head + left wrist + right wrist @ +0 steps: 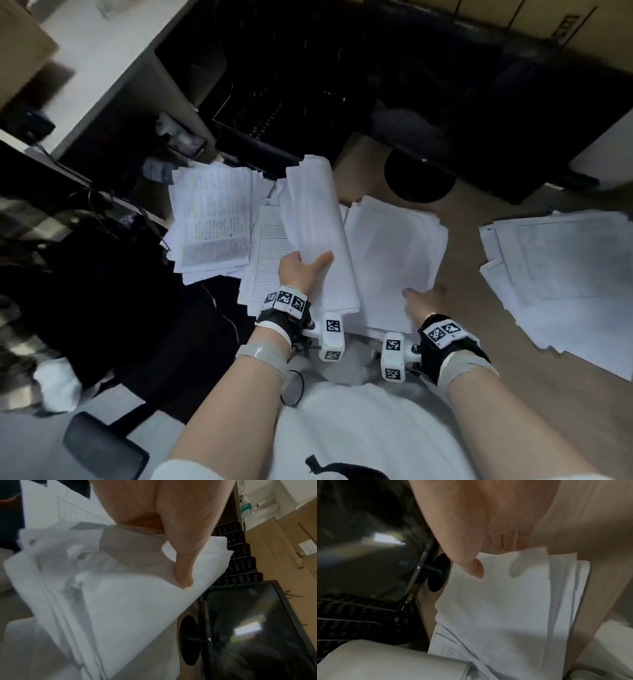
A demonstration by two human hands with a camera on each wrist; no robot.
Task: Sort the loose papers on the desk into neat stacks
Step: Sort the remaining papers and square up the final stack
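My left hand [303, 269] grips a thick bundle of white sheets [318, 226], bowed into a curve and raised off the desk. In the left wrist view the thumb [184, 574] presses on the bundle [128, 608], and the fingers are hidden behind it. To its right a flat stack of blank sheets [390, 250] lies on the desk. My right hand [424, 298] holds its near right corner. The thumb [476, 568] is over the top sheet [501, 608], with the fingers tucked under the edge.
A fanned stack of printed pages [212, 219] lies at the left, with a lined form [269, 257] beside it. Another loose pile [565, 274] spreads at the right. Behind stand a dark monitor on a round base [419, 178] and a black mesh file rack [274, 102].
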